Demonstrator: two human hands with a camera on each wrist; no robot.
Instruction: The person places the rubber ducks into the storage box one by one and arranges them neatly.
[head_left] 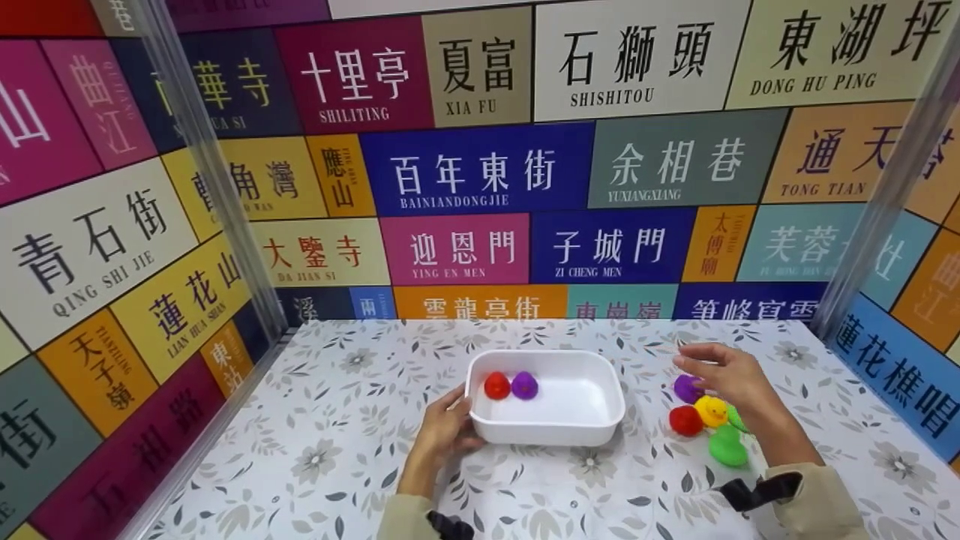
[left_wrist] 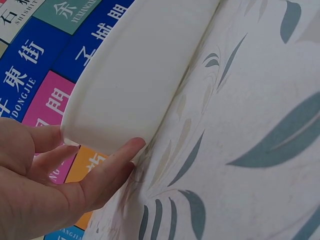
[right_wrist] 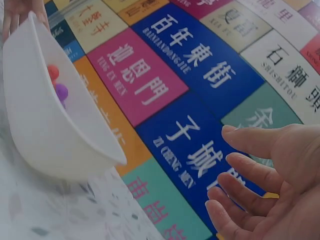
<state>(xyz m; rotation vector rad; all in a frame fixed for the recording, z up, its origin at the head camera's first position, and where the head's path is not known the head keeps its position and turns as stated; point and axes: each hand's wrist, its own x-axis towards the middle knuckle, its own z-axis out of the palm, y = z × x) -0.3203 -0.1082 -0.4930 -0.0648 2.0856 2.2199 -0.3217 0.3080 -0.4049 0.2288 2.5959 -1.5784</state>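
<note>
Here's the left hand (head_left: 444, 426), holding the left end of the white tub (head_left: 544, 435), its digits spread between the rim and the base. The tub sits on the leaf-patterned tabletop (head_left: 360, 450), and inside, over at its left end, are a red toy (head_left: 496, 385) and a purple toy (head_left: 524, 385), side by side.

Across to the right hand (head_left: 727, 367): nothing in it, fingers apart and loosely bent, poised by a cluster to the right of the tub. There's a second purple toy (head_left: 686, 388) under those fingertips, though from here I can't quite judge the gap. Close by, a second red toy (head_left: 685, 421), a yellow duck (head_left: 711, 412), a green duck (head_left: 728, 447) and another green toy (head_left: 737, 420), partly hidden by the wrist.

And what a wall behind! The blue panel (head_left: 480, 169) reads BAINIANDONGJIE, 百年東街; the pink panel (head_left: 457, 249) below it, YING EN MEN; next along, ZI CHENG MEN. Higher up, SHILITING, XIA FU, SHISHITOU, DONG HU PING; away left, QING SHI JIE.
</note>
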